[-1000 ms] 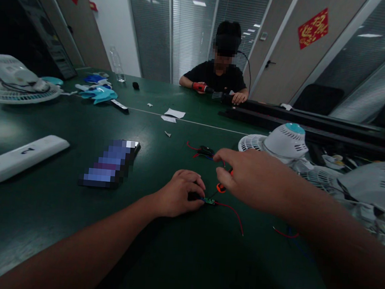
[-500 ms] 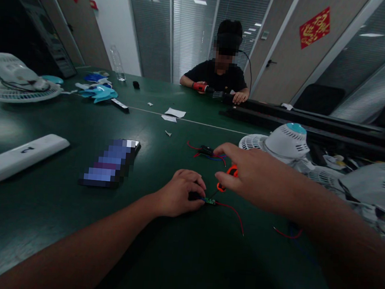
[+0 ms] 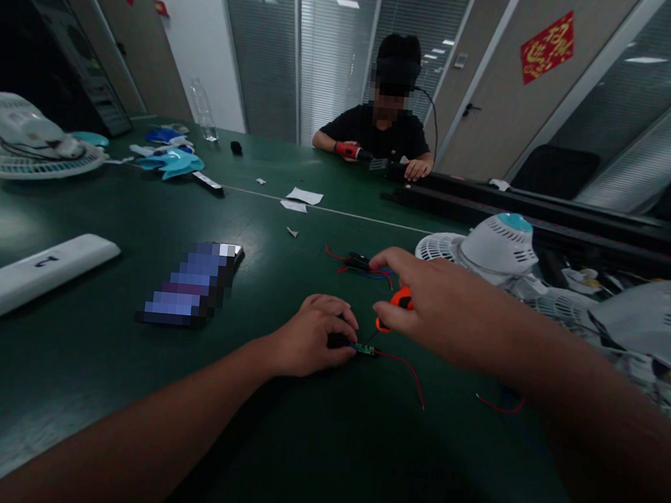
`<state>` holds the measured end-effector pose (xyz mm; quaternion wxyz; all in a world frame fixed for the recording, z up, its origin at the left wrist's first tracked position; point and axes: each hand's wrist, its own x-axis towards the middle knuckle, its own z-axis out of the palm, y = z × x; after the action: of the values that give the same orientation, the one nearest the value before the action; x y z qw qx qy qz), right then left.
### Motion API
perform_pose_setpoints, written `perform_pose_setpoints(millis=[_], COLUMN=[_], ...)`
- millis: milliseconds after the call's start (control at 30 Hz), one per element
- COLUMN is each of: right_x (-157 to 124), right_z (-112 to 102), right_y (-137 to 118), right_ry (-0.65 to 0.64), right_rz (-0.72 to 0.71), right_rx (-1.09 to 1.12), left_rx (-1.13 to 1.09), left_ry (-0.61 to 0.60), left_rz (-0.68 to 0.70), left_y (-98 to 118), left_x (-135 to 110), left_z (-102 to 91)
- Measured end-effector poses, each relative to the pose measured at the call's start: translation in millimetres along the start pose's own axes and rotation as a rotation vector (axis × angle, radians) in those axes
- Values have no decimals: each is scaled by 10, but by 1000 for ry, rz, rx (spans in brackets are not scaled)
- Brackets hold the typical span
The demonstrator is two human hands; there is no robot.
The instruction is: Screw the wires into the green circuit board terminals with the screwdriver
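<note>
Resting on the green table, my left hand (image 3: 319, 338) is closed on one end of a small green circuit board (image 3: 365, 350). A red wire (image 3: 411, 364) curls away from the board's right side. My right hand (image 3: 419, 294) grips a screwdriver (image 3: 402, 298) with an orange handle, its thin shaft slanting down to the board. Just beyond that hand lies a black module (image 3: 359, 261) with red and blue wires. Another red wire (image 3: 501, 407) shows under my right forearm. My left fingers hide part of the board.
Left of my hands lie a phone (image 3: 192, 282) and a white power-bank-like bar (image 3: 37, 272). White fan parts (image 3: 497, 250) crowd the right side; another fan (image 3: 33, 147) lies far left. Across the table a person (image 3: 390, 123) holds a red tool (image 3: 350, 151). A clear bottle (image 3: 205, 115) stands behind.
Hardly anything differs. The whole view has shifted very slightly, while both hands keep their places at the board.
</note>
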<state>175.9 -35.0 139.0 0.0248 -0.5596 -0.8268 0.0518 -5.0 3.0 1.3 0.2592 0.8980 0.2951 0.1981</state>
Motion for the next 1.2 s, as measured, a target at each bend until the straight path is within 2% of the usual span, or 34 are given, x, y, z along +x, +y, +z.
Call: perform_pose_setpoints(millis=[467, 867, 1067, 1200], right_x=[6, -2, -7, 11], right_z=[-25, 0, -31, -49], right_y=[-13, -2, -116, -131], right_ry=[2, -10, 5, -7], right_rz=[39, -2, 96, 100], right_rx=[1, 17, -127, -210], left_rx=[-3, -5, 6, -10], left_ry=[2, 7, 13, 6], left_rz=[17, -4, 14, 9], left_y=[-29, -31, -27, -7], left_x=[-1, -8, -16, -5], left_z=[13, 18, 17, -2])
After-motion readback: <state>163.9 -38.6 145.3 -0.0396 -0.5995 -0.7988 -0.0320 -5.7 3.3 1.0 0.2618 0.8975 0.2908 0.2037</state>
